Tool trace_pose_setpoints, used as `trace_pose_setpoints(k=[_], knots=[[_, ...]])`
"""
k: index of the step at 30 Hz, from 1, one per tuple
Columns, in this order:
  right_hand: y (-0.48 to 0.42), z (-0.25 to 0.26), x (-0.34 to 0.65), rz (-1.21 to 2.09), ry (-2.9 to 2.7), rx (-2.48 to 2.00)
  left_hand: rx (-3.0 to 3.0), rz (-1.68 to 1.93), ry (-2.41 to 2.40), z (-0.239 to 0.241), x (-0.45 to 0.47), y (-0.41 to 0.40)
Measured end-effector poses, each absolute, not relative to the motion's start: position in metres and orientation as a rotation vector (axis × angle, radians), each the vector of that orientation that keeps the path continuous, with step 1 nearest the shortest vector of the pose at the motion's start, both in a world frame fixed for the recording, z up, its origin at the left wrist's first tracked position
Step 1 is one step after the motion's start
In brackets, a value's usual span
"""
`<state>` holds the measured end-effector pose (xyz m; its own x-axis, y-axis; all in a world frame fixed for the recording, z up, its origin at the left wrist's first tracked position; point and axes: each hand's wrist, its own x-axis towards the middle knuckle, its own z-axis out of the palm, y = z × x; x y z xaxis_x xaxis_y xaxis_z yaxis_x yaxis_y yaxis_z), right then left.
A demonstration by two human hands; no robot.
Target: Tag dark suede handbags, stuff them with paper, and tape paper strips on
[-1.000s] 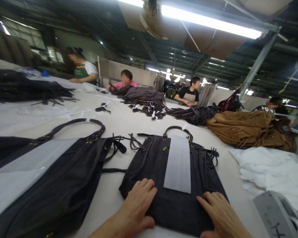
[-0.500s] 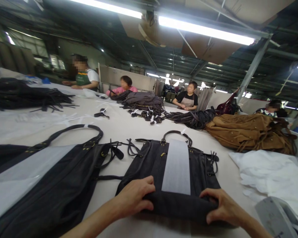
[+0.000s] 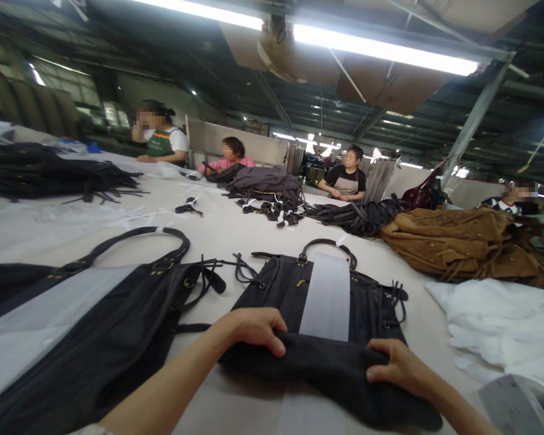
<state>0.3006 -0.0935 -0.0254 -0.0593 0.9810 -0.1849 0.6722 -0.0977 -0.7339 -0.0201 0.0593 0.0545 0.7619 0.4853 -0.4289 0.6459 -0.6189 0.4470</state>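
Observation:
A black handbag (image 3: 272,287) lies in front of me with its handle pointing away. Down its middle runs a white paper strip (image 3: 327,296). My left hand (image 3: 260,331) grips the bag's near end on the left, thumb on top. On the right, my right hand (image 3: 392,365) pinches the same end between thumb and fingers. Between my hands this near part is folded up and over the strip's lower end. Below the fold, more white paper shows on the table. Left of it lies a second black handbag (image 3: 131,338) with a white sheet (image 3: 68,314) across it.
Brown bags (image 3: 471,241) are piled at the right, behind white crumpled sheets (image 3: 503,329). A grey device (image 3: 512,405) stands at the lower right. Black straps and bags (image 3: 267,184) lie farther back, with another black stack (image 3: 49,172) at left. Several people sit around the table (image 3: 217,235).
Both hands have lifted the bag's near end a little and folded it farther over the strip. A co-worker at the far left has raised a hand to the head.

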Motion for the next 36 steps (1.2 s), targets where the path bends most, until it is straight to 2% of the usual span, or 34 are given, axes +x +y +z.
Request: trace_pose_setpoints(k=[5, 10, 14, 19, 22, 29, 36], knots=[[-0.097, -0.023, 0.294, 0.51, -2.031, -2.073, 2.677, -0.144, 1.024, 0.046, 0.016, 0.006], [-0.11, -0.002, 0.276, 0.307, -2.141, -2.141, 2.913, 0.4, 1.188, 0.011, 0.04, -0.034], [-0.103, -0.004, 0.25, 0.316, -2.078, -2.036, 3.04, 0.391, 0.975, -0.006, 0.044, -0.004], [-0.07, -0.046, 0.23, -0.205, -2.111, -2.016, 3.107, 0.34, 0.896, -0.029, 0.047, 0.039], [-0.057, -0.061, 0.231, -0.363, -2.192, -1.943, 3.103, 0.347, 0.934, -0.041, 0.052, 0.038], [-0.057, -0.073, 0.243, -0.365, -2.097, -1.929, 2.964, 0.61, 1.247, -0.038, 0.064, 0.002], [-0.041, -0.052, 0.263, 0.122, -1.994, -2.041, 3.057, 0.416, 0.982, -0.031, 0.082, 0.048]])
